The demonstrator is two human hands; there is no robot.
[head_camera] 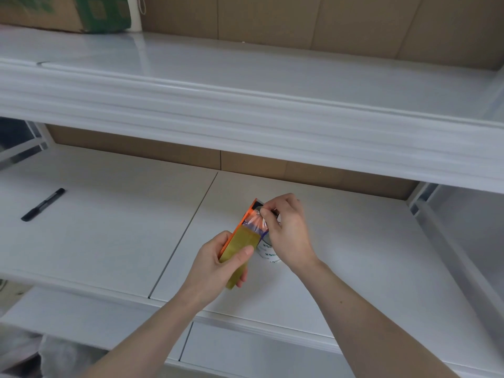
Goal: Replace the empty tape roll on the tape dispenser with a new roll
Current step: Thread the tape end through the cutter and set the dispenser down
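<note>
My left hand point(218, 264) grips a yellowish roll of tape point(240, 248) seated in an orange tape dispenser point(246, 216), held just above the white shelf point(109, 236). My right hand point(286, 230) pinches the clear loose end of the tape point(257, 221) near the dispenser's front end. A white cardboard core with printed letters point(268, 253) shows below my right hand, partly hidden by it. I cannot tell whether the core rests on the shelf.
A black marker point(43, 204) lies at the left of the shelf. An upper white shelf point(245, 110) overhangs the work area, with a green and brown cardboard box point(81, 12) at its far left. A metal shelf post point(425, 197) stands at the right.
</note>
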